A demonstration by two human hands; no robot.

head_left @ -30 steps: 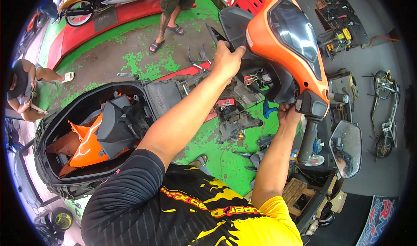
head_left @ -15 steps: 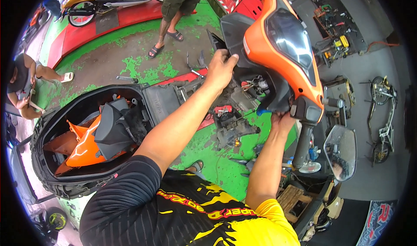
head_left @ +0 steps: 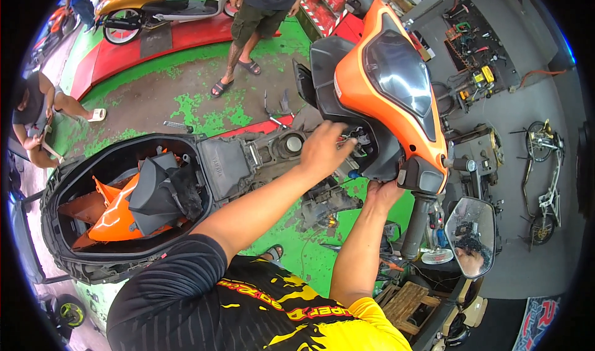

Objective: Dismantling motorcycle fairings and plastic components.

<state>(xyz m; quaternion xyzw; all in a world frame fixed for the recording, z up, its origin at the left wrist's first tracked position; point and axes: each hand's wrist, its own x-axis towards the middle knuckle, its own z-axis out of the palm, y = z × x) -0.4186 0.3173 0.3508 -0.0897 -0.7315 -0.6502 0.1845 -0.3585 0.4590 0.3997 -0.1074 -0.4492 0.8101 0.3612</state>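
The left hand [head_left: 322, 149] reaches forward to the rear face of the orange scooter handlebar cover [head_left: 387, 97], fingers drawn together at the wiring cluster [head_left: 358, 141] exposed under the cover; whether they pinch a wire or a connector cannot be told. The right hand [head_left: 381, 193] sits just below and to the right of it, curled against the lower edge of the cover beside a small blue-handled tool [head_left: 352, 174]; its fingertips are hidden, so its grip cannot be told. The cover stands directly ahead of both hands, tilted, with its dark instrument lens [head_left: 400, 72] facing up. The right handlebar grip [head_left: 416, 227] hangs just right of the right hand, with the round mirror [head_left: 471, 230] beyond it. To the left of the left forearm lies the open under-seat compartment [head_left: 62, 190], holding an orange body panel [head_left: 114, 218] and a black part [head_left: 158, 190]. The floor [head_left: 204, 112] is worn green paint. A standing person's sandalled feet [head_left: 235, 78] are well ahead, and a seated person [head_left: 37, 115] is at the far left.
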